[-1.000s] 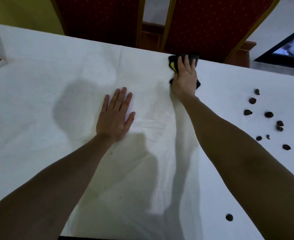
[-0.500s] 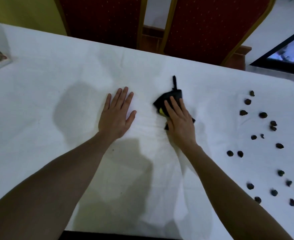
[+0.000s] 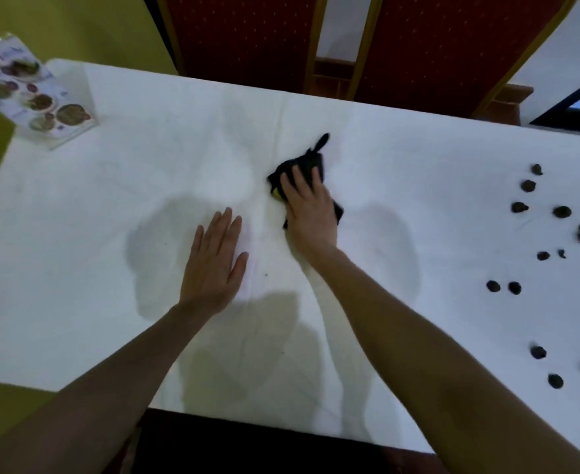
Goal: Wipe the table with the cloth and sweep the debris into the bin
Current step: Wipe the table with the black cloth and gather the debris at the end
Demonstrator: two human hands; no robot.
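A white-clothed table [image 3: 110, 206] fills the view. My right hand [image 3: 310, 213] presses flat on a black cloth [image 3: 310, 162] with a yellow patch, near the table's middle. My left hand [image 3: 215, 261] lies flat on the tablecloth beside it, fingers apart, holding nothing. Several dark debris lumps [image 3: 562, 211] are scattered over the right part of the table, apart from the cloth. No bin is in view.
A clear stand with a picture menu [image 3: 35, 97] sits at the table's far left corner. Two red chairs [image 3: 247, 35] stand behind the far edge. A dark screen [image 3: 579, 104] shows at the far right. The table's near edge runs below my arms.
My right hand drew the cloth from the far edge back toward the middle of the table. The left hand stayed flat in place. The view shifted, showing the menu stand and more debris.
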